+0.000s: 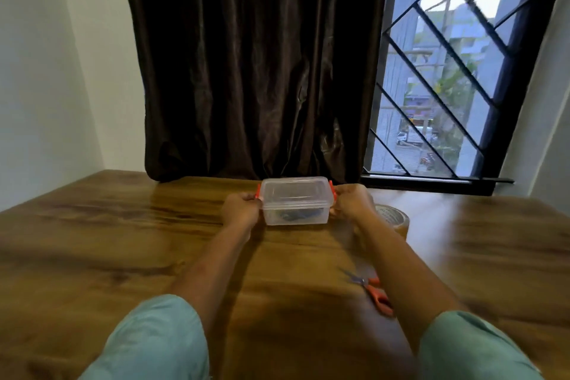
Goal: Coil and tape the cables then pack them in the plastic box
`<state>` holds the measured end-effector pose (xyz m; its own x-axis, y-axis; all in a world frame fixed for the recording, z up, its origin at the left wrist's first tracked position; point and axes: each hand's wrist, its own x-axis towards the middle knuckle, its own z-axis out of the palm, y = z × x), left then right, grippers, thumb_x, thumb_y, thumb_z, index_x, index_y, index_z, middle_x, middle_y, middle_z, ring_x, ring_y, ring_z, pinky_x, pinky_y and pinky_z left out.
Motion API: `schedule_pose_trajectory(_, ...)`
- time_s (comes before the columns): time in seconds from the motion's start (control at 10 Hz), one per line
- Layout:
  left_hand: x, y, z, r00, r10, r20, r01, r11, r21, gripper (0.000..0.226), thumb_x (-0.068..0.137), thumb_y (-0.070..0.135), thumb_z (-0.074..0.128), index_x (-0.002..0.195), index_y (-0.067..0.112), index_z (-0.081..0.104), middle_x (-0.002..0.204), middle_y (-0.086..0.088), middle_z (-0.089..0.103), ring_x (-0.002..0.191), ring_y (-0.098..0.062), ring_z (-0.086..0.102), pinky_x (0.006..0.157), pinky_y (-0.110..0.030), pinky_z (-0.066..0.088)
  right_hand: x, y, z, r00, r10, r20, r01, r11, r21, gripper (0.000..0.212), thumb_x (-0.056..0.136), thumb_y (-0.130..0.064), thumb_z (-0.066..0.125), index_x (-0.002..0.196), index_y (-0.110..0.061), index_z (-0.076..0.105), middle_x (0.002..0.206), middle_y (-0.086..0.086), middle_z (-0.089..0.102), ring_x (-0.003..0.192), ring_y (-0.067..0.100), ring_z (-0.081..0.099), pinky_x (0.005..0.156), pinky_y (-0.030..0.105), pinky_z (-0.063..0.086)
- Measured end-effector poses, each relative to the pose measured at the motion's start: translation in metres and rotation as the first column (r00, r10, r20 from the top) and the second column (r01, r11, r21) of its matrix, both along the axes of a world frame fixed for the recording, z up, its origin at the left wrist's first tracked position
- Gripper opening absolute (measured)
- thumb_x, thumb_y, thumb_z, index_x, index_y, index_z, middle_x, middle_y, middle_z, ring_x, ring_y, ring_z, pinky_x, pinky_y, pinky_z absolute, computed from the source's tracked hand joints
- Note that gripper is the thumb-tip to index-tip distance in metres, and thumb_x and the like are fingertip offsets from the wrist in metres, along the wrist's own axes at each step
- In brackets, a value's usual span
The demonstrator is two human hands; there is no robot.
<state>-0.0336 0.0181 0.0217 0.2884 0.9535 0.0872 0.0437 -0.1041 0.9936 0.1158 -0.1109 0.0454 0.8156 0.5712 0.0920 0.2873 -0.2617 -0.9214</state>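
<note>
Table far edge: wooden table [123, 256] runs back to the dark brown curtain [246, 71]; the hem lies on or at the wood, can't tell which.
Table L edge: butts against the white wall [46, 71], running diagonally toward the far L corner.
R rear: black window grille [447, 71] w/ its sill at tabletop level, behind and R of the box.
Room, L side: wide stretch of wood grain shows from L hand out to the wall.
Room, near side: wood shows between the forearms, from box back to the teal sleeves [154, 342].
Room, R side: tape roll [393, 216] sits just beside R wrist; orange-handled scissors [374, 291] lie nearer the person, partly under R forearm.
Plastic box: clear plastic box [296, 210] stands upright on the table near the far edge, just in front of the curtain hem, approx. centred.
Lid: clear lid [294, 191] sits on top; orange clips [331, 186] at both short ends.
Contents: blue/dark cables [293, 215] visible through the front wall, low in the box; detail blurred.
L hand: L hand [242, 208] grips the box's L end, fingers curled at the clip.
R hand: R hand [351, 201] grips the R end likewise.
Box vs grip: box held between both hands, in contact at each end.
</note>
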Motion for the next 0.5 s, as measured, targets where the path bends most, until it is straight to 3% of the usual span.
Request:
schedule_pose_trajectory(0.1, 0.034, 0.034, -0.003, 0.999, -0.035, -0.005, 0.035, 0.999, -0.002, 0.019, 0.089, 0.010, 0.060, 0.074, 0.022, 0.062, 0.082, -0.003, 0.064, 0.078, -0.018, 0.061, 0.077, -0.035, 0.053, 0.037, 0.033, -0.007, 0.995, -0.021, 0.095, 0.032, 0.993, -0.117, 0.015, 0.087, -0.013, 0.060, 0.093, -0.012, 0.073, 0.091, 0.012, 0.070, 0.087, 0.026, 0.062, 0.078, 0.036, 0.052)
schedule_pose_trajectory(0.2, 0.060, 0.064, -0.009, 0.993, -0.116, -0.011, 0.114, 0.990, -0.078, 0.020, 0.090, 0.007, 0.058, 0.075, 0.018, 0.063, 0.077, -0.003, 0.064, 0.075, -0.020, 0.061, 0.074, -0.037, 0.052, 0.065, 0.060, -0.018, 0.998, -0.033, 0.061, 0.040, 0.992, -0.119, 0.011, 0.086, -0.014, 0.063, 0.094, -0.010, 0.070, 0.094, 0.012, 0.069, 0.082, 0.022, 0.061, 0.070, 0.030, 0.052)
schedule_pose_trajectory(0.3, 0.074, 0.080, -0.016, 0.991, -0.134, -0.022, 0.129, 0.981, -0.145, 0.010, 0.089, 0.005, 0.058, 0.090, 0.007, 0.067, 0.080, -0.009, 0.066, 0.077, -0.027, 0.061, 0.078, -0.042, 0.051, 0.079, 0.074, -0.026, 0.997, -0.053, 0.063, 0.065, 0.978, -0.197, 0.007, 0.088, -0.008, 0.059, 0.094, -0.007, 0.057, 0.093, 0.011, 0.060, 0.069, 0.014, 0.052, 0.050, 0.020, 0.041)
schedule_pose_trajectory(0.4, 0.077, 0.086, -0.016, 0.981, -0.101, -0.165, 0.090, 0.994, -0.069, 0.012, 0.086, 0.004, 0.060, 0.091, 0.004, 0.070, 0.088, -0.018, 0.070, 0.081, -0.031, 0.063, 0.075, -0.040, 0.052, 0.079, 0.075, -0.021, 0.998, -0.043, 0.047, 0.055, 0.957, -0.284, 0.010, 0.089, -0.009, 0.059, 0.098, -0.005, 0.058, 0.092, 0.008, 0.055, 0.074, 0.016, 0.051, 0.059, 0.023, 0.038)
schedule_pose_trajectory(0.5, 0.077, 0.094, 0.002, 0.903, -0.119, -0.412, 0.136, 0.991, 0.011, 0.015, 0.086, 0.008, 0.059, 0.094, -0.001, 0.068, 0.100, -0.024, 0.068, 0.091, -0.035, 0.064, 0.074, -0.035, 0.048, 0.074, 0.071, 0.003, 0.992, 0.058, 0.111, -0.017, 0.940, -0.340, 0.010, 0.088, -0.012, 0.057, 0.080, -0.014, 0.061, 0.087, 0.006, 0.057, 0.081, 0.020, 0.052, 0.067, 0.026, 0.040)
